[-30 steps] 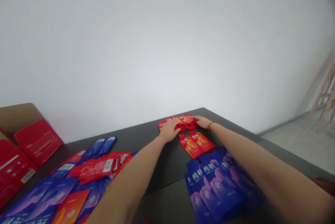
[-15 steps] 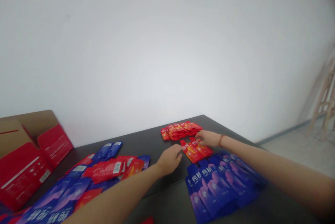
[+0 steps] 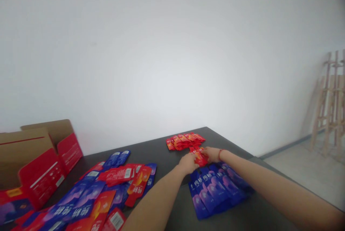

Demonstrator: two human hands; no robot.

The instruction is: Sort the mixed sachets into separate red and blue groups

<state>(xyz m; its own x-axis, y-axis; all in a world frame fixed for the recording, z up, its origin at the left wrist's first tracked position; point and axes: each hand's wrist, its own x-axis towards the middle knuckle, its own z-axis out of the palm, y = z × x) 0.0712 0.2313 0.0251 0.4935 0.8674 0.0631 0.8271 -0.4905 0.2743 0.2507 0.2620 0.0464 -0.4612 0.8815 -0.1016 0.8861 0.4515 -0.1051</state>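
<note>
On the dark table [image 3: 159, 148], my left hand [image 3: 188, 162] and my right hand [image 3: 212, 154] close from both sides on a couple of red-orange sachets [image 3: 199, 156], fingers curled onto them. Just behind them lies a fanned row of red sachets [image 3: 185, 140]. In front of my hands, under my right forearm, sits a fanned row of blue-purple sachets [image 3: 212, 189].
A loose pile of blue and red sachets [image 3: 102, 191] covers the table's left side. An open cardboard box with red flaps [image 3: 40, 162] stands at far left. Wooden easels [image 3: 330, 98] lean against the white wall at right, on the floor.
Both hands left the far red row and drew back to the two red-orange sachets, closing on them from either side. The camera has tilted, showing more of the box.
</note>
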